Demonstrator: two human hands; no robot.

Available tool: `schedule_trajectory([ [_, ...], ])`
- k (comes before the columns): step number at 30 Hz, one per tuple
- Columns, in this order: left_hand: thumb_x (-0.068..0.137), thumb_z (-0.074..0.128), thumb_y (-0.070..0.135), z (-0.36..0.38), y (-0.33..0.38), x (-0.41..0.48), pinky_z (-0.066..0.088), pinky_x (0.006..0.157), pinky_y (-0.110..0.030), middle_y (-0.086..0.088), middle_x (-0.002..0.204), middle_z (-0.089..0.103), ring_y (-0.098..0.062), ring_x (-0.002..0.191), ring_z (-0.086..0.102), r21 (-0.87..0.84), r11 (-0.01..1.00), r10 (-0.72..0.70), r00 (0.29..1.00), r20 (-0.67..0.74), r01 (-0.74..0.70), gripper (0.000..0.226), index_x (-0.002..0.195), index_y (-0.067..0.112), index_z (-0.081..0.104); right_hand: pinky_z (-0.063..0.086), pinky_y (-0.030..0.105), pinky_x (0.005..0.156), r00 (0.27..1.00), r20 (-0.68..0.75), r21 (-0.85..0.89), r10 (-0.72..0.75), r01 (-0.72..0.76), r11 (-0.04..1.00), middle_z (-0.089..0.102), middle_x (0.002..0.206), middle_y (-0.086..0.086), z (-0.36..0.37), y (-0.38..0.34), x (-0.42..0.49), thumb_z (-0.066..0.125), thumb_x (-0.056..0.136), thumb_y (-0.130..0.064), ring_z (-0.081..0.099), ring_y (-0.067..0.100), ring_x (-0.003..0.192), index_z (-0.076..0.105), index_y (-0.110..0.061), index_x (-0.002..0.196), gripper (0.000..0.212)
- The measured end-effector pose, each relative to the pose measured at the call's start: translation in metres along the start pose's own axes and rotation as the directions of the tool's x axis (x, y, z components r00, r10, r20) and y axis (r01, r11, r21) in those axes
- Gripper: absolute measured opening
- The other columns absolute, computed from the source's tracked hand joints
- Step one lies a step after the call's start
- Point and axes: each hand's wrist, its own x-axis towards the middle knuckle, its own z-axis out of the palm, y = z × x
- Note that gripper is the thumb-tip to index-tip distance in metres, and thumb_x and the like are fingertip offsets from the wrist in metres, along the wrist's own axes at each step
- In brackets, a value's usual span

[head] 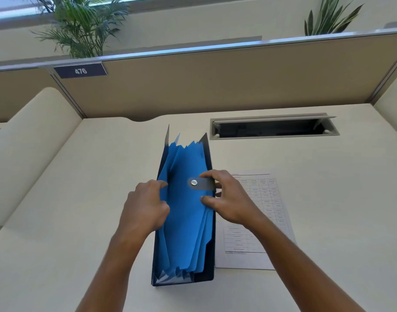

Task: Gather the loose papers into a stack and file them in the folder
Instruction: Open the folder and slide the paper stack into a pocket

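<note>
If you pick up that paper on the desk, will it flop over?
Probably yes. The paper looks like thin printed sheets lying quite flat on the desk, so lifted by one edge it would likely bend and droop. It seems light, and might slide easily on the smooth top.

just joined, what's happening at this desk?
A person is working an accordion folder standing open on the desk. The left hand spreads the blue dividers, while the right hand pinches the snap tab and the folder's right side. A printed sheet with a table lies flat on the desk just right of the folder, partly under the right forearm, not yet filed.
</note>
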Motion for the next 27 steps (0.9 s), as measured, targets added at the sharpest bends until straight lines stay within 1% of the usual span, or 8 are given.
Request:
schedule_trajectory([
  [5,0.081,0.052,0.007,0.010,0.011,0.000,0.048,0.090,-0.037,-0.005,0.134,0.058,-0.033,0.113,0.059,0.033,0.999,-0.011,0.999,-0.032,0.012,0.057,0.135,0.025,0.054,0.044,0.023,0.096,0.988,-0.147,0.094,-0.045,0.060,0.994,0.045,0.140,-0.015,-0.017,0.021,-0.016,0.065,0.086,-0.051,0.049,0.003,0.121,0.046,-0.033,0.138,0.058],
  [8,0.082,0.053,0.007,0.014,0.017,-0.001,0.048,0.092,-0.038,-0.007,0.136,0.057,-0.035,0.113,0.059,0.032,0.999,-0.031,0.999,-0.032,0.032,0.056,0.137,0.022,0.053,0.048,0.034,0.094,0.919,-0.350,-0.110,0.182,-0.234,0.966,0.052,0.135,-0.001,-0.038,0.066,-0.029,0.061,0.090,-0.050,0.054,0.017,0.117,0.051,-0.020,0.134,0.055],
  [10,0.083,0.053,0.006,0.017,0.020,-0.003,0.046,0.095,-0.039,-0.007,0.137,0.056,-0.035,0.117,0.056,0.026,0.999,-0.046,0.998,-0.033,0.047,0.057,0.137,0.021,0.052,0.045,0.040,0.094,0.867,-0.353,-0.347,0.352,-0.471,0.811,0.051,0.133,0.010,-0.049,0.101,-0.042,0.057,0.092,-0.049,0.053,0.028,0.119,0.047,-0.011,0.133,0.057],
  [12,0.083,0.053,0.006,0.019,0.022,-0.005,0.046,0.096,-0.038,-0.007,0.138,0.055,-0.035,0.118,0.056,0.028,0.998,-0.057,0.998,-0.032,0.058,0.057,0.138,0.020,0.051,0.045,0.039,0.093,0.819,-0.347,-0.471,0.456,-0.573,0.670,0.050,0.129,0.014,-0.051,0.128,-0.053,0.054,0.092,-0.051,0.051,0.030,0.118,0.045,-0.006,0.128,0.058],
  [19,0.083,0.055,0.005,0.028,0.028,-0.008,0.046,0.095,-0.038,-0.009,0.138,0.056,-0.036,0.117,0.057,0.023,0.998,-0.051,0.998,-0.024,0.051,0.056,0.138,0.017,0.052,0.046,0.034,0.088,0.789,-0.453,-0.630,0.415,-0.613,0.477,0.050,0.127,0.017,-0.024,0.146,-0.046,0.059,0.088,-0.055,0.050,0.027,0.114,0.036,0.005,0.134,0.079],
  [22,0.080,0.054,0.003,0.032,0.029,-0.009,0.045,0.077,-0.034,-0.012,0.123,0.064,-0.033,0.096,0.061,0.009,1.000,-0.021,1.000,-0.012,0.021,0.036,0.112,0.017,0.063,0.047,0.038,0.090,0.759,-0.452,-0.613,0.469,-0.646,0.455,0.047,0.131,0.019,-0.024,0.143,-0.034,0.064,0.087,-0.047,0.049,0.029,0.119,0.028,0.010,0.139,0.085],
  [24,0.079,0.053,0.002,0.034,0.029,-0.009,0.038,0.068,-0.031,-0.014,0.112,0.067,-0.028,0.080,0.056,0.003,1.000,-0.005,1.000,-0.005,0.005,0.021,0.091,0.018,0.055,0.047,0.039,0.090,0.731,-0.439,-0.602,0.522,-0.671,0.434,0.045,0.133,0.020,-0.025,0.141,-0.026,0.067,0.086,-0.043,0.048,0.030,0.120,0.026,0.012,0.140,0.087],
  [27,0.079,0.052,0.000,0.036,0.032,-0.009,0.039,0.068,-0.032,-0.015,0.111,0.066,-0.028,0.077,0.055,-0.010,1.000,0.003,1.000,0.003,-0.003,0.022,0.090,0.018,0.053,0.049,0.042,0.089,0.701,-0.421,-0.596,0.575,-0.692,0.407,0.044,0.133,0.020,-0.026,0.138,-0.019,0.070,0.085,-0.037,0.046,0.031,0.120,0.029,0.010,0.141,0.084],
])
